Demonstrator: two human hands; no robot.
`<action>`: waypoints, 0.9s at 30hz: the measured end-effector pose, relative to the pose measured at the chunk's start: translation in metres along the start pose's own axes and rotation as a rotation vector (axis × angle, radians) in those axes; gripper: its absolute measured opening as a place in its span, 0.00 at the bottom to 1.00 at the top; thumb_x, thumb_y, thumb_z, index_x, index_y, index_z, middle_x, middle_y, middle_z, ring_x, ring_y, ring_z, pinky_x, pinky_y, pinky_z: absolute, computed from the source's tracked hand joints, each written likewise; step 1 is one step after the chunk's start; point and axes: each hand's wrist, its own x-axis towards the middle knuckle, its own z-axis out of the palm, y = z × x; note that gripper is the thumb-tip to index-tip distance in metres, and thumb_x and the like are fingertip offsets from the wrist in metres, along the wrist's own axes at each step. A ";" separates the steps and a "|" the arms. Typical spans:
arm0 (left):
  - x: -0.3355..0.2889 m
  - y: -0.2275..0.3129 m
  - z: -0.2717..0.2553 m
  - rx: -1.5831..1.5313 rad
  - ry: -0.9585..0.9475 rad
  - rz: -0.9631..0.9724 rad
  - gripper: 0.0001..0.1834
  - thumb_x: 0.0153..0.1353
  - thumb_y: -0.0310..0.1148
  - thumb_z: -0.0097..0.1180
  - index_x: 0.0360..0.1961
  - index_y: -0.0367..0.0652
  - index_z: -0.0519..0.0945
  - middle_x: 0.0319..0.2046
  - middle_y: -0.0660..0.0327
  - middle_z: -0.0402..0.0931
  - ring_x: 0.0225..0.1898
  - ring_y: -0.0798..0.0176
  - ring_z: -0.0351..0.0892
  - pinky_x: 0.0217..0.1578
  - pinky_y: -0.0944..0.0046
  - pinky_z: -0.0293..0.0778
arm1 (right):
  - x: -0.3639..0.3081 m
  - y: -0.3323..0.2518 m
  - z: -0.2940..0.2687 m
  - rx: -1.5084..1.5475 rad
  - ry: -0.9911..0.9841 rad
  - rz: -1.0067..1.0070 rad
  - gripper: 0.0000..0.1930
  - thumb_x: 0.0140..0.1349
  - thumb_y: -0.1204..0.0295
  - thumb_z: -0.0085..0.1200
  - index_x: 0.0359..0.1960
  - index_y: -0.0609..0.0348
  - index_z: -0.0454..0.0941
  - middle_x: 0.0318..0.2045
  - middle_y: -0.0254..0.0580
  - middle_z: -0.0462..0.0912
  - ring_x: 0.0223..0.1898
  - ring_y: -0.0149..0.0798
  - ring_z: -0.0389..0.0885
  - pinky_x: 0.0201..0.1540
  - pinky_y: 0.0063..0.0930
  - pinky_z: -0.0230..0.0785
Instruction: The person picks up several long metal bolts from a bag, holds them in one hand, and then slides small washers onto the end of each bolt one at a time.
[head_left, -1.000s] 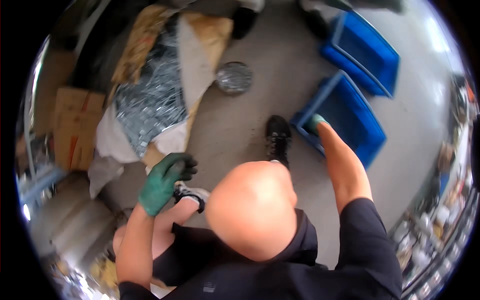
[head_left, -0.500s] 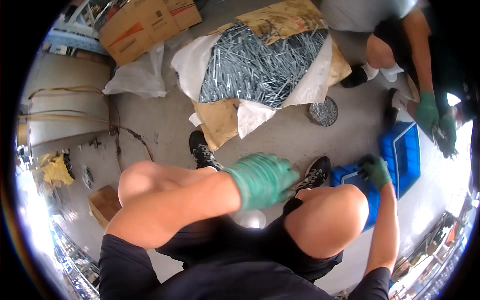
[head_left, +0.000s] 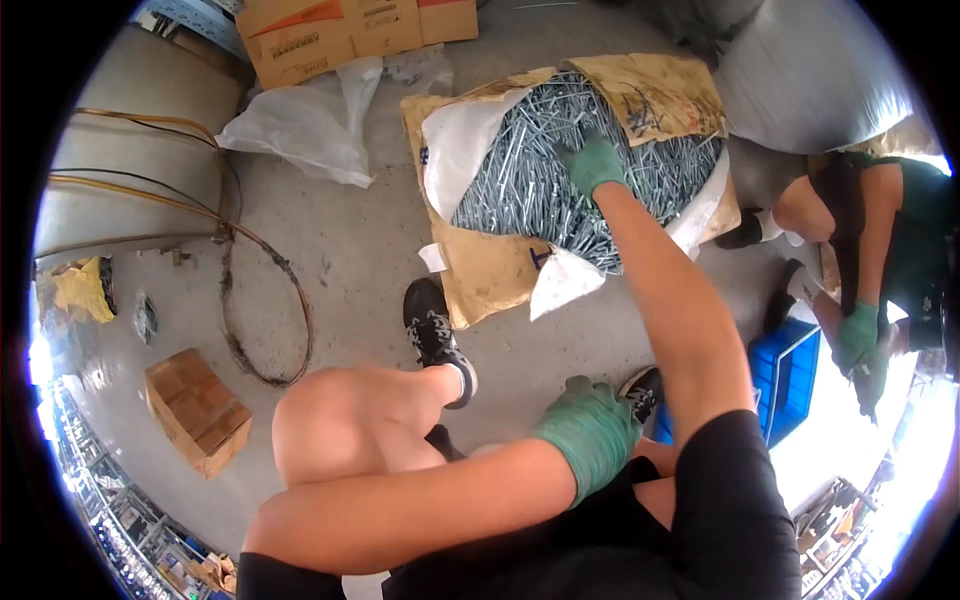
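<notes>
A wide heap of thin silver metal pins, like long nails or bolts, lies in an opened brown paper sack with a white lining on the floor. My right hand, in a green glove, reaches onto the heap. Its thumb is apart from the fingers, and the fingertips are partly lost among the pins. Over my lap, near my right shoe, is my gloved left hand, back upward and fingers curled under. Whatever it may hold is hidden.
Blue plastic bins stand to the right, partly behind my arm. A co-worker's gloved hands are beyond them. An open cardboard box and a looped cable are on the left. Clear plastic sheeting lies by a carton.
My right hand has left the blue bins and come over to the metal pins. My left hand has shifted right and down. The view has turned, moving the sack rightward.
</notes>
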 end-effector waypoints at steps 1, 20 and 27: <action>-0.007 -0.004 0.003 -0.001 0.049 0.006 0.13 0.63 0.34 0.52 0.48 0.48 0.82 0.42 0.58 0.84 0.44 0.56 0.83 0.45 0.55 0.73 | 0.011 -0.007 0.007 0.095 0.091 0.106 0.37 0.59 0.48 0.58 0.62 0.66 0.74 0.59 0.62 0.78 0.62 0.59 0.76 0.66 0.42 0.67; -0.048 -0.053 -0.027 -0.229 0.226 -0.007 0.08 0.62 0.34 0.54 0.34 0.49 0.85 0.32 0.63 0.85 0.36 0.58 0.85 0.38 0.56 0.75 | 0.083 -0.043 0.039 -0.499 -0.387 0.000 0.38 0.63 0.39 0.51 0.53 0.66 0.82 0.56 0.63 0.80 0.58 0.58 0.79 0.62 0.42 0.70; -0.051 -0.052 -0.018 -0.182 0.341 0.012 0.08 0.61 0.34 0.54 0.34 0.48 0.85 0.30 0.63 0.84 0.34 0.58 0.84 0.35 0.56 0.74 | 0.108 -0.005 0.053 -0.437 -0.356 -0.054 0.34 0.61 0.43 0.56 0.53 0.64 0.82 0.54 0.63 0.81 0.56 0.57 0.80 0.60 0.40 0.72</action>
